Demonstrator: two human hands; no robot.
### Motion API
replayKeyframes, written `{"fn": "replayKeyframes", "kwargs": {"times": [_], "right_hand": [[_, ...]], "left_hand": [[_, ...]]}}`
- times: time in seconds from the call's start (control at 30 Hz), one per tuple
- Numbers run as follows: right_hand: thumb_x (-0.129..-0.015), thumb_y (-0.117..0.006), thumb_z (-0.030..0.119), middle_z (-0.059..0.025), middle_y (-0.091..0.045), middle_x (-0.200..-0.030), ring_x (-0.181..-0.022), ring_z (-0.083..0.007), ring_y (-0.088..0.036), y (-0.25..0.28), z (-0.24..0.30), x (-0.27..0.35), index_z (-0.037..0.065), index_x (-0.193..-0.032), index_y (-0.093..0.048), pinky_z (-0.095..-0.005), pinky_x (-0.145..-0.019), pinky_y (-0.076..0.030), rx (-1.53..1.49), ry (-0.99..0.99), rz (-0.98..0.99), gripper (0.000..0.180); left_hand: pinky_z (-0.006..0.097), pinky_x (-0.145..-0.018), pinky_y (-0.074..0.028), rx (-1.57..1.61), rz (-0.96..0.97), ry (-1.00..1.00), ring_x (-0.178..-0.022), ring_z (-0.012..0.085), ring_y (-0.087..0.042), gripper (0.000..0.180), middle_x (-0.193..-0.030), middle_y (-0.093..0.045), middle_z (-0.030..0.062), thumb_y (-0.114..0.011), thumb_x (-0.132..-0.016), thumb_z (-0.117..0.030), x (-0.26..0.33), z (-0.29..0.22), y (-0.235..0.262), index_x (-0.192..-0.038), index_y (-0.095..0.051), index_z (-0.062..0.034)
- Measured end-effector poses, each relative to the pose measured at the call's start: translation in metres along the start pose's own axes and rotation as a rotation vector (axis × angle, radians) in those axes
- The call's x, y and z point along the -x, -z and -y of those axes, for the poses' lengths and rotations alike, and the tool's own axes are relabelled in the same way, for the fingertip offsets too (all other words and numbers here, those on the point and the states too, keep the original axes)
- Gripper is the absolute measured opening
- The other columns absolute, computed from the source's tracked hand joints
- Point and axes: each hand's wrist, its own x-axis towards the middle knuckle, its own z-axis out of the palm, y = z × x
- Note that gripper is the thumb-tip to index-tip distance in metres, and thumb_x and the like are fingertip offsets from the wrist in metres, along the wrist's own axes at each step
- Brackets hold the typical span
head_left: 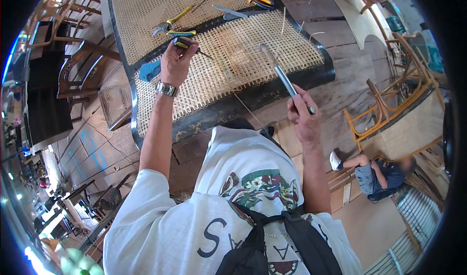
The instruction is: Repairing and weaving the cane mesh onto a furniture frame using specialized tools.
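Now left hand (pixel 176 61) closing fist around yellow-black awl (pixel 187 45), tip bearing on cane webbing (pixel 233 61) of black chair frame (pixel 272 92), apparently seating weave at edge. Right hand (pixel 301 114) gripping hammer (pixel 284 78) by handle end, head blurring above webbing, raised for swing. Pliers (pixel 170 24) and cutters (pixel 255 0) lying within reach on second cane panel (pixel 146 12).

Yellow-handled pliers (pixel 171 23) lie on the upper cane panel (pixel 146 12); a second yellow tool (pixel 256 0) lies further right, by a grey blade (pixel 229 11). Blue block (pixel 149 70) sits at the panel's left edge. Small cane frame (pixel 115 96) leans lower left. Wooden chairs (pixel 73 56) stand at left. Bamboo chair (pixel 389 104) tipped at right. A person (pixel 377 173) sits on the plank floor (pixel 350 80) lower right.
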Motion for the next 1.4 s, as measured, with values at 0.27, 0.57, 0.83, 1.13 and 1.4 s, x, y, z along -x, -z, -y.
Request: {"fn": "replayKeyframes", "kwargs": {"times": [0.27, 0.57, 0.83, 1.13, 1.4], "right_hand": [[-0.103, -0.055, 0.015, 0.0012, -0.057, -0.081, -0.060, 0.0007, -0.039, -0.038, 0.001, -0.019, 0.002, -0.133, -0.058, -0.0135, -0.050, -0.029, 0.051, -0.107, -0.027, 0.033], [-0.104, -0.052, 0.013, 0.0003, -0.055, -0.080, -0.058, -0.0006, -0.038, -0.035, 0.009, -0.020, 0.002, -0.134, -0.057, -0.0147, -0.049, -0.028, 0.054, -0.132, -0.030, 0.033], [-0.104, -0.054, 0.014, -0.0004, -0.055, -0.082, -0.060, -0.0014, -0.038, -0.037, 0.010, -0.034, 0.001, -0.134, -0.056, -0.0154, -0.050, -0.030, -0.012, -0.052, -0.126, 0.033], [-0.101, -0.055, 0.014, 0.0019, -0.055, -0.078, -0.059, -0.0003, -0.039, -0.058, 0.010, -0.054, 0.002, -0.129, -0.061, -0.0158, -0.050, -0.030, 0.145, -0.227, -0.044, 0.031], [-0.101, -0.053, 0.014, 0.0021, -0.056, -0.077, -0.059, -0.0014, -0.042, -0.099, -0.011, -0.069, 0.002, -0.130, -0.061, -0.0174, -0.051, -0.033, 0.223, -0.196, 0.031, 0.032]], "left_hand": [[0.026, -0.085, -0.054, -0.055, 0.139, 0.038, -0.095, 0.0086, -0.067, 0.019, -0.103, -0.073, 0.0023, -0.071, -0.093, -0.005, -0.023, -0.012, 0.005, -0.110, -0.063, -0.0041], [0.025, -0.079, -0.054, -0.068, 0.195, 0.107, -0.090, 0.0075, -0.068, 0.017, -0.097, -0.073, 0.0008, -0.072, -0.093, -0.005, -0.020, -0.020, 0.006, -0.108, -0.064, -0.0050], [0.024, -0.074, -0.053, -0.113, -0.042, 0.072, -0.085, 0.0072, -0.066, 0.014, -0.097, -0.073, -0.0002, -0.073, -0.093, -0.010, -0.040, 0.003, 0.036, -0.106, -0.066, -0.0061], [0.024, -0.078, -0.054, -0.200, -0.046, 0.059, -0.087, 0.0066, -0.067, 0.016, -0.094, -0.074, -0.0001, -0.075, -0.092, -0.013, -0.095, 0.052, 0.050, -0.105, -0.067, -0.0061], [0.026, -0.075, -0.053, -0.296, -0.074, 0.052, -0.080, 0.0082, -0.067, 0.015, -0.092, -0.073, 0.0008, -0.076, -0.091, -0.014, -0.106, 0.055, 0.027, -0.101, -0.068, -0.0065]]}}
